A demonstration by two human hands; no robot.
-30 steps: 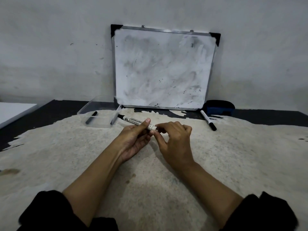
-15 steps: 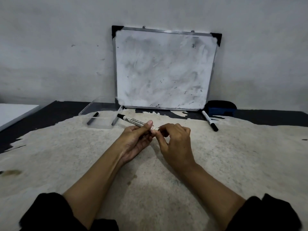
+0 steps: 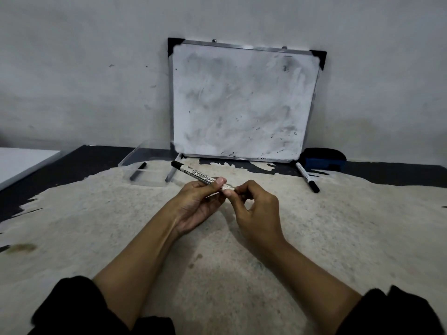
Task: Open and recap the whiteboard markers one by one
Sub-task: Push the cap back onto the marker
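A white whiteboard marker [image 3: 196, 174] with a black far end is held above the table's middle, pointing up and left. My left hand [image 3: 198, 204] grips its barrel between thumb and fingers. My right hand [image 3: 254, 209] pinches the marker's near end, which its fingers hide, so I cannot tell if a cap is there. A second white marker with a black cap [image 3: 307, 177] lies on the table to the right. A clear plastic tray [image 3: 135, 160] at the back left holds a black marker [image 3: 138, 170] and another dark one [image 3: 170, 174].
A smudged whiteboard [image 3: 244, 100] leans on the wall behind. A blue eraser [image 3: 324, 158] sits at its lower right corner. The worn table [image 3: 217, 274] has a dark far edge. A white slab [image 3: 21, 163] lies at the far left.
Both hands have stayed together on the marker, shifting only slightly. The camera view moved a little.
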